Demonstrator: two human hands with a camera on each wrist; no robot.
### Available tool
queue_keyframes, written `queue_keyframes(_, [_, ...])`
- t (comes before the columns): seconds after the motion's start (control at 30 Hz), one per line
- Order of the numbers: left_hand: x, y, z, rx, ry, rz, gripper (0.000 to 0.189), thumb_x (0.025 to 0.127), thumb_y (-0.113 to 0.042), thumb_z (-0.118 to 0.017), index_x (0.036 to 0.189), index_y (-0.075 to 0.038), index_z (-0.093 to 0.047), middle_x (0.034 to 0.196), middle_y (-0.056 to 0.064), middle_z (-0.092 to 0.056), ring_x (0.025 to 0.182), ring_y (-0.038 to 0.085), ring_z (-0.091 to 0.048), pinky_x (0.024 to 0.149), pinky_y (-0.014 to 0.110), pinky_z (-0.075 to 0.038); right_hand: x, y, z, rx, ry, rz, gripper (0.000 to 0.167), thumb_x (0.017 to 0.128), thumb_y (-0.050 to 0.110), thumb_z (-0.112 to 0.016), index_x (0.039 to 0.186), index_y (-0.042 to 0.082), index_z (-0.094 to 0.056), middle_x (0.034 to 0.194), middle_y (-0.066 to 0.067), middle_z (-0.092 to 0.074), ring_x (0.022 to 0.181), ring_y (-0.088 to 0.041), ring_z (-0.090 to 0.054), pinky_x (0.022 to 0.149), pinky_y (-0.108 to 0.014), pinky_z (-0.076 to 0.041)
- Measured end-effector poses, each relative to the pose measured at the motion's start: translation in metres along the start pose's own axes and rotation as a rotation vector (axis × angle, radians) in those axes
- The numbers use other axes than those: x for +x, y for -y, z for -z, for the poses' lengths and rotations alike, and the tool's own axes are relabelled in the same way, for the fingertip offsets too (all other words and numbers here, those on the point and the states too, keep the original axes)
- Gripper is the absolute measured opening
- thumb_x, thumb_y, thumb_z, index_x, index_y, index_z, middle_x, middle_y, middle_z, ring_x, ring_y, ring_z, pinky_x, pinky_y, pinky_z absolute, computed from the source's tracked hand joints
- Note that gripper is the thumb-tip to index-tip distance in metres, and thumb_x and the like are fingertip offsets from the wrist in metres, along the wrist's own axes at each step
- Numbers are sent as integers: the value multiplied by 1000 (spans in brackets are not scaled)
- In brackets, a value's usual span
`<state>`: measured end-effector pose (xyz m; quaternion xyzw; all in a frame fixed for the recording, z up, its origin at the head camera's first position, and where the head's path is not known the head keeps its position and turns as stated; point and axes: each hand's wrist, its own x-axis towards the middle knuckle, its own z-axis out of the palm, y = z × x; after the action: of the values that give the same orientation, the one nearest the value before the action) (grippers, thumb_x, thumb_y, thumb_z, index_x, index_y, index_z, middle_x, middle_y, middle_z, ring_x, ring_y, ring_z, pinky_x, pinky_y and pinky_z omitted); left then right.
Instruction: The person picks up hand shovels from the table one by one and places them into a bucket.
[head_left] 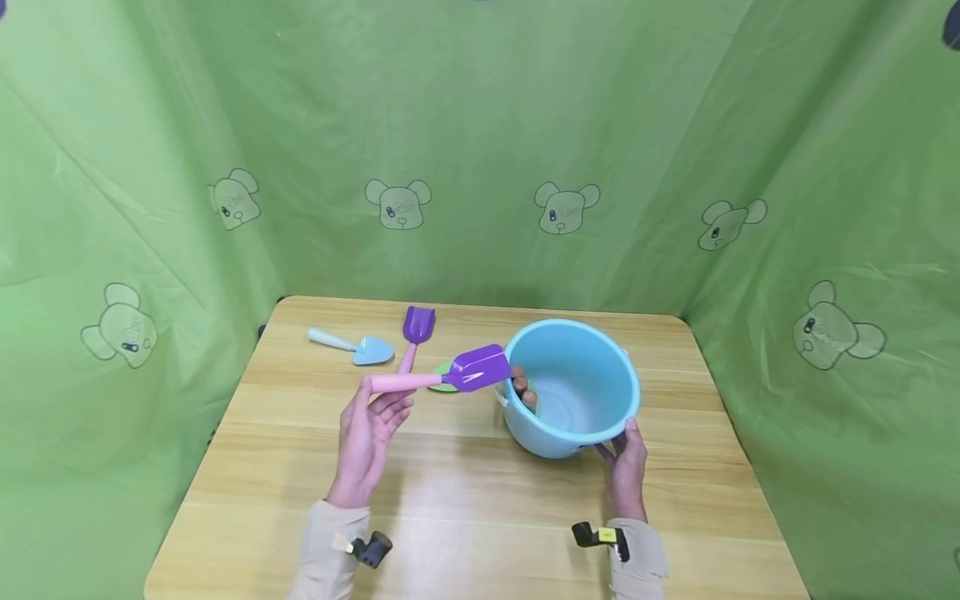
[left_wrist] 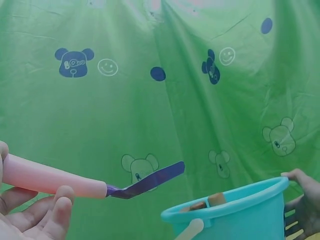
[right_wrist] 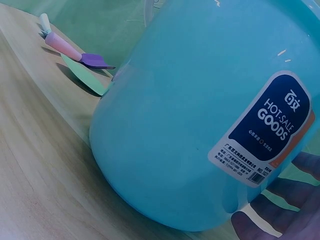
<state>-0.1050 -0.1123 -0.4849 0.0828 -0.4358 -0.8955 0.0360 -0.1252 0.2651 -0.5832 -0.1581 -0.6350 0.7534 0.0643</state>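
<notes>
My left hand [head_left: 365, 437] holds a toy shovel by its pink handle [head_left: 393, 382], thumb above and fingers below. The shovel's purple blade [head_left: 480, 368] points right and overlaps the bucket's left rim in the head view. My right hand [head_left: 627, 468] grips the light blue bucket [head_left: 551, 444] at its near right rim, with the thumb at the rim and the fingers against the outer wall. Brown handle ends [left_wrist: 216, 199] stick up inside the bucket by its left rim. A printed label [right_wrist: 270, 130] shows on its outer wall in the right wrist view.
Left of the bucket, on the wooden table [head_left: 480, 517], lie a light blue trowel [head_left: 372, 351], another purple shovel [head_left: 418, 324] with a pink handle, and a green blade [right_wrist: 82, 74] partly covered in the head view. A green curtain [head_left: 480, 125] surrounds the table's back and sides.
</notes>
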Motion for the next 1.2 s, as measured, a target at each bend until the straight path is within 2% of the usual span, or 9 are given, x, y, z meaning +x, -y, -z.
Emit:
queue_keyframes(0.23, [6, 1, -15, -20, 65, -34, 43, 110, -46, -45, 118, -9, -64, 96, 3, -79, 84, 12, -76, 82, 23, -65, 0, 0, 1, -13, -1, -12, 65, 109, 59, -25, 160, 21, -38, 164, -10, -39, 151, -25, -40, 113, -36, -42])
queue_keyframes(0.47, [9, 5, -28, -12, 111, -54, 47, 110, -43, -45, 135, -6, -61, 99, 4, -79, 88, 13, -77, 86, 26, -66, 0, 0, 0, 0, -14, -8, 64, 109, 56, -26, 159, 19, -40, 160, -8, -44, 147, -23, -44, 105, -27, -48])
queue_keyframes(0.57, [11, 7, -32, -7, 124, -53, 52, 110, -43, -45, 143, -3, -55, 100, 4, -79, 89, 14, -77, 87, 26, -66, -1, 0, 0, -1, -10, -6, 64, 109, 57, -26, 159, 19, -39, 162, -9, -43, 149, -24, -42, 106, -28, -47])
queue_keyframes(0.67, [13, 8, -37, -8, 130, -44, 59, 111, -41, -45, 153, 0, -43, 99, 3, -79, 89, 13, -77, 87, 25, -66, -1, 0, 0, 5, -21, -8, 65, 109, 58, -28, 159, 19, -40, 159, -7, -46, 148, -24, -43, 105, -28, -47])
queue_keyframes(0.9, [14, 13, -46, -8, 122, -17, 61, 111, -36, -46, 163, -12, -26, 97, 2, -77, 88, 12, -77, 88, 25, -65, -1, 1, 0, -1, -12, -4, 66, 108, 58, -27, 159, 18, -39, 162, -9, -43, 150, -27, -41, 105, -29, -46])
queue_keyframes(1.1, [13, 21, -53, -13, 150, -9, 71, 111, -33, -47, 166, -13, -7, 98, 2, -78, 88, 14, -78, 90, 28, -65, 0, 1, 0, -3, -18, -17, 65, 109, 58, -27, 159, 19, -38, 163, -10, -42, 151, -27, -40, 103, -26, -48])
queue_keyframes(1.13, [13, 22, -54, -6, 154, -10, 69, 111, -34, -47, 165, -7, -12, 98, 2, -78, 89, 14, -78, 90, 28, -65, -1, 1, 0, 1, -23, -22, 65, 109, 58, -27, 159, 19, -39, 162, -10, -42, 150, -26, -41, 103, -25, -49])
queue_keyframes(1.2, [13, 25, -57, 12, 156, -14, 60, 111, -34, -48, 156, 1, -31, 97, 2, -79, 89, 15, -78, 90, 29, -65, -1, 1, 0, 4, -26, -28, 65, 109, 57, -28, 159, 19, -39, 161, -8, -43, 149, -25, -42, 102, -24, -50])
